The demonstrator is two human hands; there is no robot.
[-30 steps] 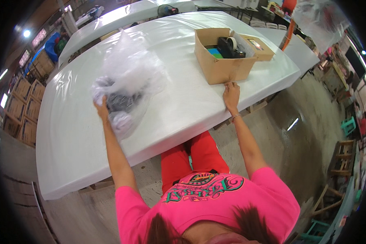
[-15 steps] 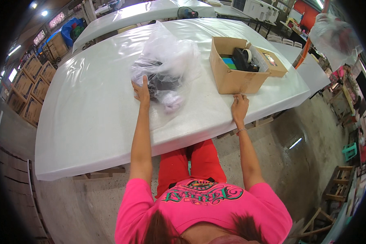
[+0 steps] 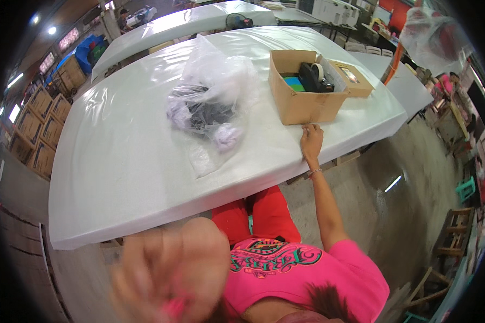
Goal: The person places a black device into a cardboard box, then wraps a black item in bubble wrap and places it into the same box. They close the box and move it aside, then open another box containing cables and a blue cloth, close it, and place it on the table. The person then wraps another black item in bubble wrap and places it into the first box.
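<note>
My left hand (image 3: pixel 172 264) is raised close to the camera, large and smeared by motion, so its fingers do not show clearly. On the white-covered table (image 3: pixel 118 172) lies a clear plastic bag (image 3: pixel 213 102) with dark and pale lilac contents, touched by neither hand. My right hand (image 3: pixel 311 142) rests at the table's near side, just below the front of an open cardboard box (image 3: pixel 307 107). Its fingers are bunched together; whatever they hold, if anything, is hidden. Inside the box stands a black tape dispenser (image 3: pixel 313 78) with a pale roll, beside something blue and green.
A flat brown box (image 3: pixel 355 78) lies right of the cardboard box. Another white-covered table (image 3: pixel 183 24) and a small fan (image 3: pixel 238 21) stand behind. Stacked cartons (image 3: pixel 40 121) are at the left. A filled plastic bag (image 3: pixel 434 40) hangs at the upper right; a green stool (image 3: pixel 465 188) stands below.
My left hand has let go of the plastic bag and come back and up toward the camera. The right hand stays by the cardboard box. The view has shifted slightly.
</note>
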